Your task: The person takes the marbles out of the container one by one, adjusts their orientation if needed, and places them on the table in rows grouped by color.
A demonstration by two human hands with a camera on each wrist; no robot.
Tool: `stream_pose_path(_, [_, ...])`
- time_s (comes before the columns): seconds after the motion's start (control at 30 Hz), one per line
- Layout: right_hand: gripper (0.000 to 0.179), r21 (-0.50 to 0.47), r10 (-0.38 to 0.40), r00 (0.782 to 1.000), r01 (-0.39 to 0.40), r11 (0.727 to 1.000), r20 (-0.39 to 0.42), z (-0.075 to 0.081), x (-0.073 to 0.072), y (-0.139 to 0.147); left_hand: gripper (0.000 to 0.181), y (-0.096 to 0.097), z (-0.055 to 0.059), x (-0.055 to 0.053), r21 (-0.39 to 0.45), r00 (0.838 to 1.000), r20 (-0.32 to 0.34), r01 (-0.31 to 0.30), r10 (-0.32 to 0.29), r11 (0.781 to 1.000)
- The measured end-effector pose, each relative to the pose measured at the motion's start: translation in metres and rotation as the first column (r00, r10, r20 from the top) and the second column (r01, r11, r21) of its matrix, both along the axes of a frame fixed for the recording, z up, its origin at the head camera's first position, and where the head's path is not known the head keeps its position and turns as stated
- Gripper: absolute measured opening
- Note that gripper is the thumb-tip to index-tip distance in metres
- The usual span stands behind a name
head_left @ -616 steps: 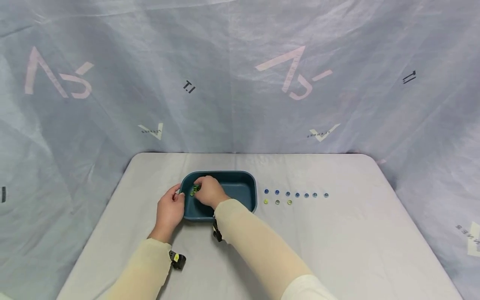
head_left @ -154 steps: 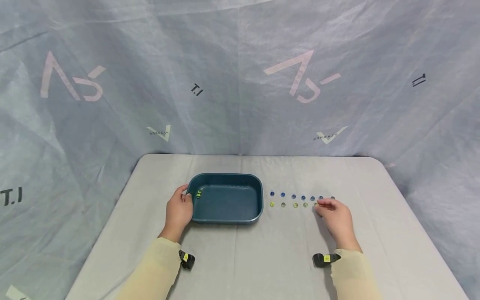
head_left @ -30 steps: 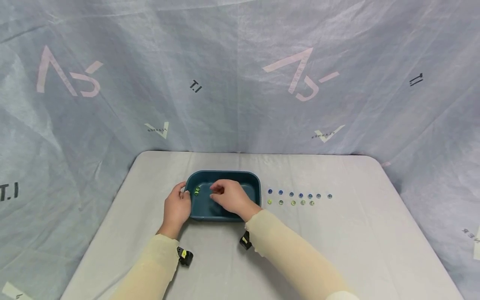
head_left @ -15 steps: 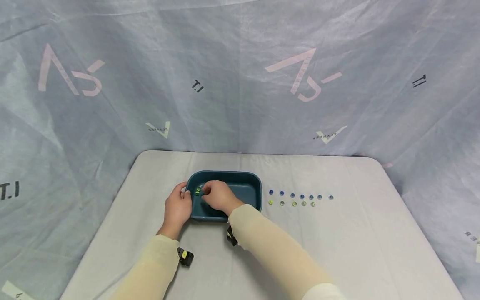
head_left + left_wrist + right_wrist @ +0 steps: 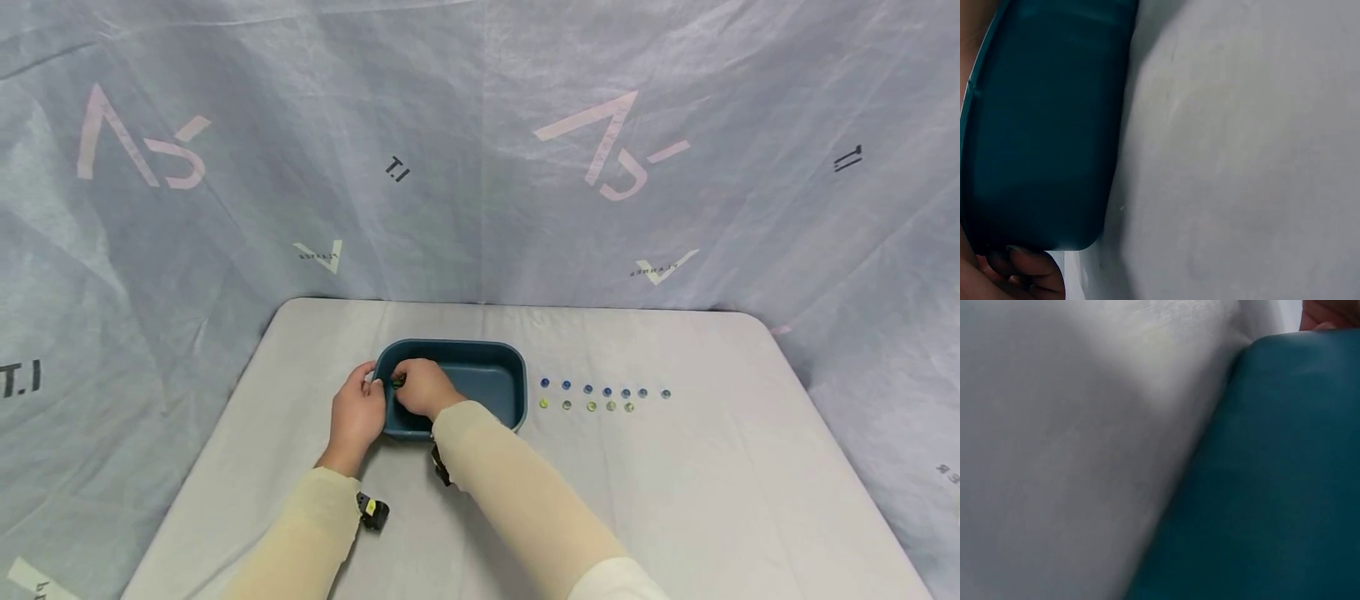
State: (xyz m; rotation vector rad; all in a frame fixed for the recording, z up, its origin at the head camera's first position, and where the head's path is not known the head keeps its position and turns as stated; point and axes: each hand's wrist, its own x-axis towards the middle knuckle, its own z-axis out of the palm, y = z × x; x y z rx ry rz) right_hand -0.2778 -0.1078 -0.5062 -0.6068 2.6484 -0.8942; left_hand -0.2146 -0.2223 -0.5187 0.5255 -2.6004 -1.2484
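Observation:
A dark teal rectangular box point(image 5: 491, 387) stands on the white-covered table. My left hand point(image 5: 358, 417) holds its left end, thumb and fingers at the rim; in the left wrist view its fingers point(image 5: 1035, 272) curl at the box's corner below the outer wall point(image 5: 1047, 125). My right hand point(image 5: 426, 388) reaches inside at the left end, finger and thumb bent around small green marbles point(image 5: 399, 382), partly hidden. I cannot tell whether it pinches one. The right wrist view shows only the box's outer side point(image 5: 1285, 475) and a bit of the left hand.
Right of the box, a row of blue marbles point(image 5: 607, 392) lies on the tabletop. A shorter row of yellow-green marbles point(image 5: 591, 407) runs parallel, nearer the person. A grey printed curtain point(image 5: 480, 167) hangs behind the table.
Since the oldest frame, the yellow-green row has grown to the right and fewer marbles show in the box. Over the last second, my right hand has moved left inside the box, onto the marbles.

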Motion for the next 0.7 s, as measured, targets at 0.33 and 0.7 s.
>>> stream_pose_path(0.33, [0.009,0.030,-0.010,1.000,0.010,0.999,-0.003,-0.0054,-0.0013,-0.0063,0.036,0.0007,0.0026,0.0000,0.012,1.000,0.000,0.005,-0.005,1.000])
stream_pose_path(0.7, [0.012,-0.055,-0.078,0.995,0.081,0.995,0.063,-0.0074,-0.0010,-0.0028,0.035,0.0019,0.0022,-0.0012,-0.003,1.000,0.004,0.002,-0.002,1.000])
